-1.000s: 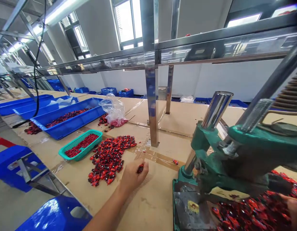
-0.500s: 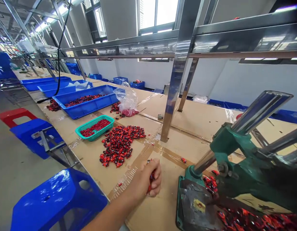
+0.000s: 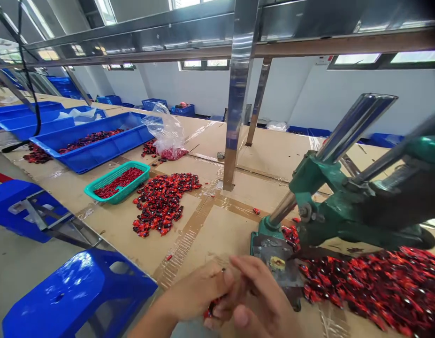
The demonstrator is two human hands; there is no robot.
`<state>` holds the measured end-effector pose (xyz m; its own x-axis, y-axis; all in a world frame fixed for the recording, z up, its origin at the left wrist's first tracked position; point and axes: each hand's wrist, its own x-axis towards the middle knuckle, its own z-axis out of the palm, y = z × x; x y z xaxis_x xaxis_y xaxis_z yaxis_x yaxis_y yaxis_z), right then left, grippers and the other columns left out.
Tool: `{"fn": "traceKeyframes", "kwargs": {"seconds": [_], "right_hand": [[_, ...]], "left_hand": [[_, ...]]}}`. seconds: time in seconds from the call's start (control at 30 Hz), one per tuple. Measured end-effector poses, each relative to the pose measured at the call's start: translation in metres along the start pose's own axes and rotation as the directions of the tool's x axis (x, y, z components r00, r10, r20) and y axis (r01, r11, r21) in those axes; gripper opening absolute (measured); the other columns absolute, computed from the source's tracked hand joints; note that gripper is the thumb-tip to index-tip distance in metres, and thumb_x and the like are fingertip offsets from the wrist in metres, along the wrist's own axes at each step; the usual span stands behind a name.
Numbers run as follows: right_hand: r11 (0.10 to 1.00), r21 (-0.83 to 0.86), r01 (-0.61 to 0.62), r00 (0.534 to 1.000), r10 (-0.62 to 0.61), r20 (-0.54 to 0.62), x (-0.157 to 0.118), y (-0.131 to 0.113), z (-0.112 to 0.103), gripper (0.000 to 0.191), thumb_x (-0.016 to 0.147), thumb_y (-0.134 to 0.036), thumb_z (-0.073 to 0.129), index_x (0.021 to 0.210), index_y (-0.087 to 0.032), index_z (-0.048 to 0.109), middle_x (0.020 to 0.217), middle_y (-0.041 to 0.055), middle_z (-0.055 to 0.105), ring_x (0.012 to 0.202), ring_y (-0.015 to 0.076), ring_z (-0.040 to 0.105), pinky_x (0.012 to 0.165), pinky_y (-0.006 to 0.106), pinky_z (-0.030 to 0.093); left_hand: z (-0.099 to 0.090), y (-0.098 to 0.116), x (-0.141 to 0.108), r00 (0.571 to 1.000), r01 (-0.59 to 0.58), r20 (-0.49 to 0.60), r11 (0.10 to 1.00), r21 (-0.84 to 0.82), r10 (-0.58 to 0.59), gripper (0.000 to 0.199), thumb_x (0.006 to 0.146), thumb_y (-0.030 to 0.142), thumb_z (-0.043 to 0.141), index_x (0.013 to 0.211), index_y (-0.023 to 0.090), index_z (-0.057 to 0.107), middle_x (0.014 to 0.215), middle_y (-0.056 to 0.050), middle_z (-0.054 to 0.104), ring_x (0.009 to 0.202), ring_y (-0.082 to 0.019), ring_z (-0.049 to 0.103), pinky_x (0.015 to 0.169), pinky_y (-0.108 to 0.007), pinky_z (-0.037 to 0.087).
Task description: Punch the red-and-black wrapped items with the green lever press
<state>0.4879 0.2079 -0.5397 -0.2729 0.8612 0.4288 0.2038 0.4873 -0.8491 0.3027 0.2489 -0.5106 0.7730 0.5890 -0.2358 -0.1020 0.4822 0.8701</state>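
Straight below me at six o'clock, my left hand (image 3: 194, 293) and right hand (image 3: 257, 295) meet, both curled narrow around a small red-wrapped piece (image 3: 210, 309). It is partly hidden, so I cannot tell which fingers grip it. At two o'clock stands a green hand press (image 3: 339, 197), its steel base plate (image 3: 273, 249) just beyond my right hand. At four o'clock, a large heap of red wrapped pieces (image 3: 372, 286) covers the cardboard tabletop (image 3: 224, 239). A smaller heap (image 3: 161, 202) lies at eleven, a teal basket (image 3: 117, 182) at ten, a blue stool (image 3: 76, 291) at eight.
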Motion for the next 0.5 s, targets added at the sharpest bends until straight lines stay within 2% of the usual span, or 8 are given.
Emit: {"fn": "traceKeyframes", "kwargs": {"seconds": [0.07, 0.13, 0.2, 0.23, 0.3, 0.37, 0.43, 0.5], "right_hand": [[0.999, -0.025, -0.025, 0.999, 0.026, 0.027, 0.013, -0.008, 0.000, 0.039, 0.088, -0.040, 0.068, 0.124, -0.027, 0.066, 0.116, 0.0051, 0.063, 0.106, 0.0098, 0.064, 0.093, 0.017, 0.055], [0.994, 0.031, -0.104, 0.995, 0.104, 0.002, 0.017, -0.012, 0.005, 0.026, 0.089, -0.038, 0.067, 0.110, -0.023, 0.072, 0.103, 0.0045, 0.066, 0.097, 0.0079, 0.064, 0.086, 0.014, 0.055], [0.962, 0.121, -0.245, 0.969, 0.249, -0.015, 0.014, -0.011, 0.013, 0.028, 0.090, -0.040, 0.064, 0.106, -0.020, 0.074, 0.103, 0.0072, 0.067, 0.093, 0.0092, 0.065, 0.078, 0.014, 0.056], [0.930, 0.170, -0.327, 0.940, 0.338, -0.040, 0.011, -0.009, 0.018, 0.032, 0.091, -0.043, 0.063, 0.107, -0.018, 0.074, 0.105, 0.0088, 0.067, 0.093, 0.0104, 0.065, 0.078, 0.016, 0.056], [0.837, 0.276, -0.472, 0.855, 0.511, -0.086, 0.006, -0.003, 0.027, 0.039, 0.090, -0.048, 0.063, 0.109, -0.016, 0.074, 0.101, 0.0102, 0.067, 0.088, 0.0116, 0.065, 0.076, 0.018, 0.057], [0.756, 0.378, -0.535, 0.767, 0.622, -0.159, 0.003, 0.004, 0.033, 0.048, 0.085, -0.053, 0.067, 0.110, -0.013, 0.073, 0.091, 0.0103, 0.067, 0.080, 0.0123, 0.065, 0.073, 0.020, 0.057], [0.730, 0.421, -0.539, 0.711, 0.662, -0.238, 0.002, 0.010, 0.033, 0.054, 0.079, -0.055, 0.073, 0.110, -0.010, 0.072, 0.091, 0.0114, 0.068, 0.078, 0.0128, 0.065, 0.071, 0.020, 0.057], [0.751, 0.414, -0.514, 0.693, 0.648, -0.315, 0.002, 0.015, 0.028, 0.055, 0.076, -0.054, 0.076, 0.108, -0.009, 0.071, 0.103, 0.0137, 0.068, 0.085, 0.0135, 0.067, 0.075, 0.019, 0.058]], "left_hand": [[0.006, -0.002, -0.004, 0.997, 0.067, -0.031, 0.994, 0.083, -0.064, 0.071, 0.077, 0.088, 0.052, 0.067, 0.018, 0.048, 0.052, 0.007, 0.041, 0.040, -0.005, 0.035, 0.035, -0.018, 0.023], [0.010, -0.009, -0.004, 0.990, 0.104, -0.100, 0.992, 0.073, -0.097, 0.073, 0.075, 0.092, 0.047, 0.071, 0.019, 0.047, 0.053, 0.007, 0.042, 0.039, -0.005, 0.035, 0.034, -0.017, 0.022], [0.013, -0.022, 0.002, 0.982, 0.090, -0.164, 0.996, 0.000, -0.089, 0.076, 0.074, 0.095, 0.041, 0.070, 0.019, 0.046, 0.054, 0.007, 0.041, 0.039, -0.005, 0.035, 0.034, -0.016, 0.023], [0.015, -0.029, 0.006, 0.977, 0.086, -0.191, 0.994, -0.065, -0.097, 0.077, 0.073, 0.096, 0.039, 0.069, 0.019, 0.045, 0.053, 0.008, 0.040, 0.038, -0.005, 0.033, 0.033, -0.016, 0.023], [0.015, -0.040, 0.014, 0.965, 0.111, -0.206, 0.962, -0.248, -0.165, 0.079, 0.071, 0.099, 0.033, 0.067, 0.021, 0.043, 0.049, 0.009, 0.036, 0.034, -0.005, 0.030, 0.030, -0.016, 0.022], [0.013, -0.045, 0.020, 0.953, 0.130, -0.192, 0.886, -0.444, -0.236, 0.078, 0.072, 0.099, 0.031, 0.066, 0.022, 0.039, 0.046, 0.009, 0.034, 0.030, -0.005, 0.027, 0.028, -0.016, 0.018], [0.009, -0.042, 0.023, 0.956, 0.096, -0.167, 0.798, -0.595, -0.240, 0.074, 0.078, 0.094, 0.035, 0.065, 0.022, 0.036, 0.047, 0.009, 0.034, 0.029, -0.005, 0.027, 0.027, -0.016, 0.013], [0.005, -0.035, 0.022, 0.972, 0.046, -0.132, 0.708, -0.705, -0.194, 0.068, 0.085, 0.086, 0.043, 0.066, 0.021, 0.034, 0.050, 0.009, 0.034, 0.031, -0.004, 0.026, 0.028, -0.015, 0.012]]}}
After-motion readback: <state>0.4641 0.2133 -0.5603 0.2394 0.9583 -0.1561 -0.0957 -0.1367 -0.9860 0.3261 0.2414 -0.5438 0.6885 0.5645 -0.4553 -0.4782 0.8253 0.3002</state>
